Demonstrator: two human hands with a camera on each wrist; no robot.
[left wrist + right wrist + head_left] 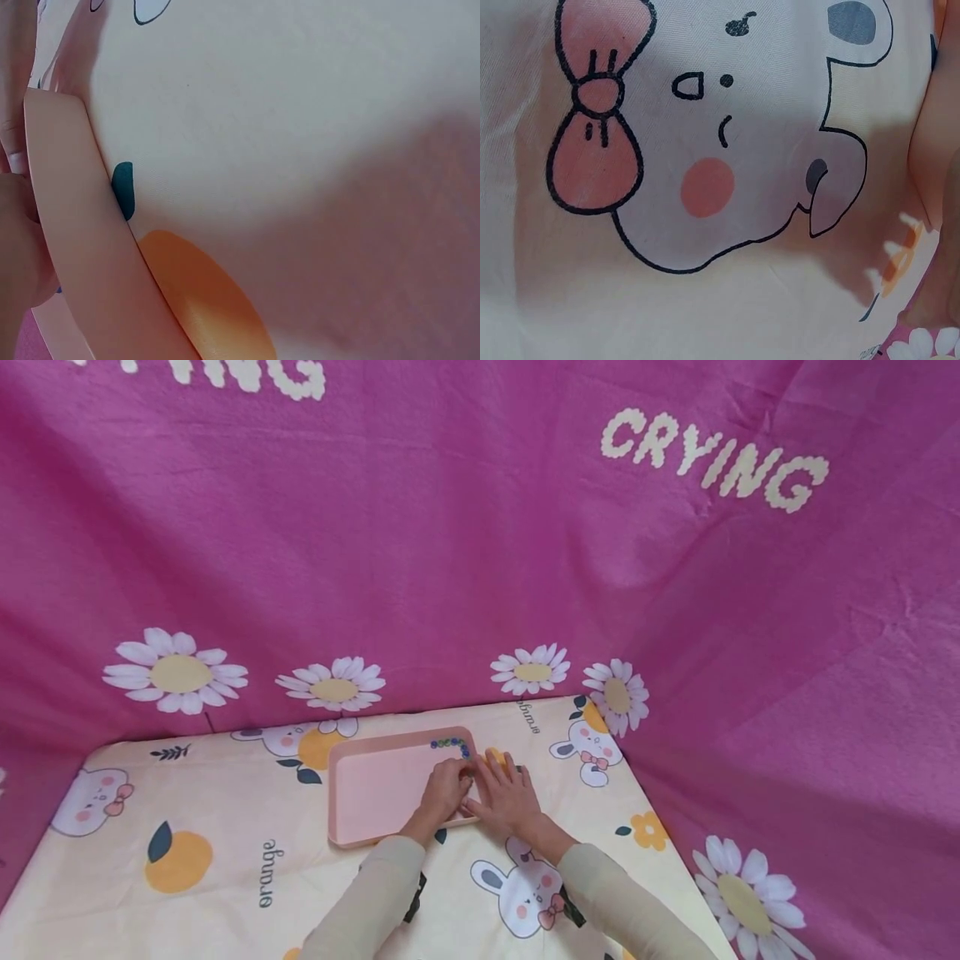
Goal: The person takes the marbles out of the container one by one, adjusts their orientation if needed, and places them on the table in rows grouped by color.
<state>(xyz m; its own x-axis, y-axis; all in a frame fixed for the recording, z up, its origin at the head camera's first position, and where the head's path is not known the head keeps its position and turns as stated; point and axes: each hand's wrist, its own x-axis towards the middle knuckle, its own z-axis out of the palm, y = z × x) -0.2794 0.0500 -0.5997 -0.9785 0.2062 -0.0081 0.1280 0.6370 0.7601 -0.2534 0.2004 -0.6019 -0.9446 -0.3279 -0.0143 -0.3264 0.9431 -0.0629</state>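
Observation:
A shallow pink tray [375, 785] lies on the cloth-covered table. Small round blue and green pieces like marbles [450, 742] form a bent line along its far edge and down from the far right corner. Over the tray's right end, my left hand [447, 785] bends its fingers down by the end of that line; I cannot tell whether it pinches a piece. Spread over the right rim is my right hand [506, 789], its fingers extended and its thumb toward the left hand. In the left wrist view, the tray wall [82, 225] partly covers the left hand [22, 255].
A pale tablecloth [225, 785] printed with rabbits, oranges and flowers spreads under the tray. Magenta fabric [450, 568] with daisies and lettering hangs behind and at the sides. The table's right edge slopes away beyond the right hand.

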